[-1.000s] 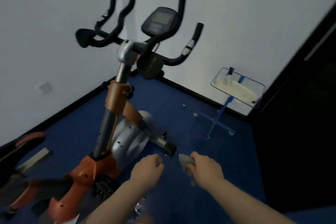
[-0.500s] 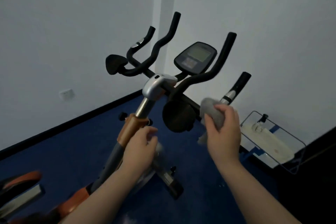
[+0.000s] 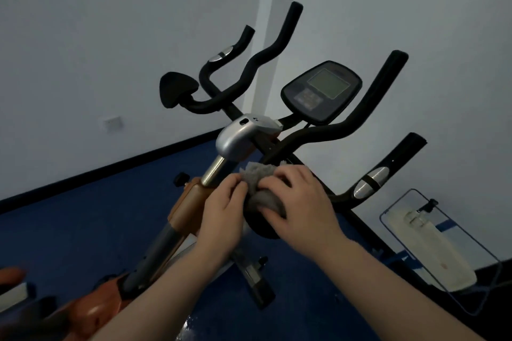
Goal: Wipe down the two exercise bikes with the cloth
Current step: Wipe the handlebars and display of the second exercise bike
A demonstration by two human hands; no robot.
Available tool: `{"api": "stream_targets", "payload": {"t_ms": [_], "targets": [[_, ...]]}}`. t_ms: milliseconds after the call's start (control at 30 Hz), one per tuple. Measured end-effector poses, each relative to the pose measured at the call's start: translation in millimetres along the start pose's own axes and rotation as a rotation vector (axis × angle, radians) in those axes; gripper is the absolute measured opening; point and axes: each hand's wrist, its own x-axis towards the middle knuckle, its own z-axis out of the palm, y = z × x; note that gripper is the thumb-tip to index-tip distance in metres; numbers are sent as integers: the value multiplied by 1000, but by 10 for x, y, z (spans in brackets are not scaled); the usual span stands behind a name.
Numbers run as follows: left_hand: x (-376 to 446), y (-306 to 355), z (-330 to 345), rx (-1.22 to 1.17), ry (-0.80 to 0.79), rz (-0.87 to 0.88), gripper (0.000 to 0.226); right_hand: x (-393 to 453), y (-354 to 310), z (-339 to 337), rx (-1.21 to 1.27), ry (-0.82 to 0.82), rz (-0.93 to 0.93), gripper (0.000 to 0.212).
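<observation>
- At the far left edge, an orange and black shape (image 3: 11, 277) lies low on the blue floor (image 3: 83, 230); it is blurred, and may be part of a second bike.
- A white wall socket (image 3: 112, 122) sits on the left wall above the black skirting.
- The exercise bike (image 3: 188, 219) rises from the lower left, its orange frame carrying a chrome post up to a silver clamp (image 3: 243, 138).
- Black handlebars (image 3: 249, 69) branch from the clamp, with 4 upturned grips and a round pad (image 3: 177, 88) at the left.
- The left hand (image 3: 224, 216) has its fingers curled onto the left edge of the grey cloth (image 3: 263, 191), just beside the chrome post.
- The cloth is bunched over the bike's right-hand round pad, just below the clamp, between both hands.
- The right hand (image 3: 302, 207) lies over the cloth, fingers bent and gripping it.
- The console (image 3: 321, 91) stands tilted above the hands, its screen blank.
- At the far right, a clear tray on a blue stand (image 3: 432, 246) sits by the wall.
</observation>
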Motion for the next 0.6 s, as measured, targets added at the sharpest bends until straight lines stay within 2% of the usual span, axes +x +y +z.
{"api": "stream_targets", "payload": {"t_ms": [67,200,333,400,467,500,533,600], "targets": [[-20,-13,48,-8,50,20,28,-9,-55,41,-32,-7,-36,22],[-27,2,157,5,124,46,35,-162,147,18,5,-99,-250,12],[-55,16,198,-68,144,65,33,65,8,26,38,-54,-48,23],[-52,12,188,-61,152,72,35,3,-78,43,9,-141,-112,26],[-20,7,161,-20,124,77,39,-61,-11,-67,78,-257,-173,17],[9,15,142,1,98,87,39,-60,50,-170,146,-279,-142,12],[51,31,128,20,66,103,38,-40,120,-256,213,-237,-78,10],[127,71,105,49,7,131,36,37,223,-346,294,-35,63,13]]}}
